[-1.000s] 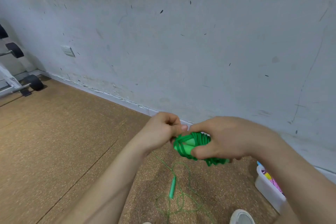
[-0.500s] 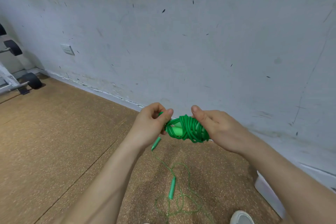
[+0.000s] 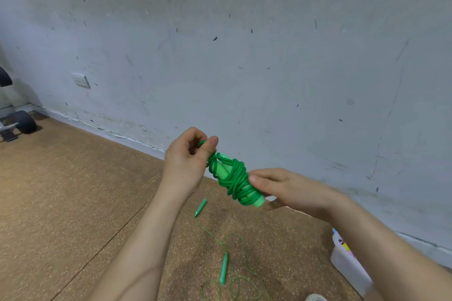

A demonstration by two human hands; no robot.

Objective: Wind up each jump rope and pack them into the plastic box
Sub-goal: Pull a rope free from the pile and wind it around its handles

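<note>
Wound jump rope [image 3: 233, 178]: green cord coiled in many turns around its light green handles, forming a tilted bundle held in the air in front of the wall, upper end to the left, lower end to the right. One handle end pokes out at the lower right of the coil.

Left hand [image 3: 187, 165]: closed on the upper end of the bundle, thumb and fingers pinching a loop of cord there.

Right hand [image 3: 281, 186]: grasping the lower end of the bundle, fingertips on the coil and the protruding handle end.

Second jump rope [image 3: 223, 269]: thin green cord lying loose and unwound on the floor below the hands, with two green handles lying apart along it.

Plastic box [image 3: 347, 266]: translucent white, on the floor at lower right near the wall, partly hidden by the right forearm; colourful contents show at its rim, too small to identify.

Floor [image 3: 73, 190]: brown speckled cork-like surface.

Wall [image 3: 244, 56]: pale grey, scuffed, with a white outlet plate [image 3: 80, 80] at left.

Gym equipment [image 3: 17, 122]: dark roller and metal frame at the far left edge.

Shoe tip [image 3: 315, 297]: white, at the bottom edge.
</note>
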